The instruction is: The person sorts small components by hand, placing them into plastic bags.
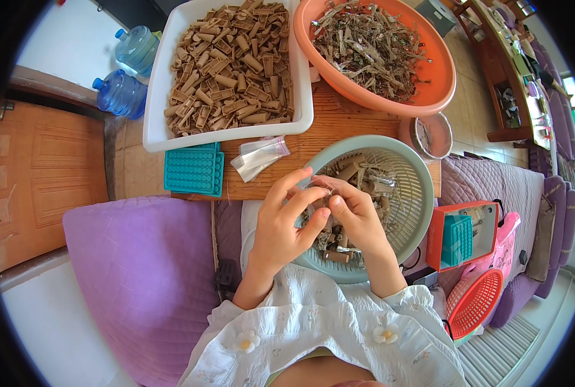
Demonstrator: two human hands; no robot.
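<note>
My left hand point(286, 216) and my right hand point(359, 216) meet over a grey-green plastic basket point(419, 222), fingertips almost touching. Both are closed in a pinch around something small and partly see-through, mostly covered by the fingers. Below them, the basket holds brown half-round plastic pieces point(337, 256) mixed with see-through bags point(383, 184) that seem to contain small metal parts. To the left of the basket, a stack of flat see-through bags point(259, 158) lies on the wooden table point(339, 122).
A white tub point(229, 137) heaped with brown pieces and an orange basin point(439, 80) of small bagged parts stand at the back. Teal trays point(192, 169) lie at the table's left edge. A pinkish container point(431, 135) sits behind the basket; a red box point(437, 235) is at right.
</note>
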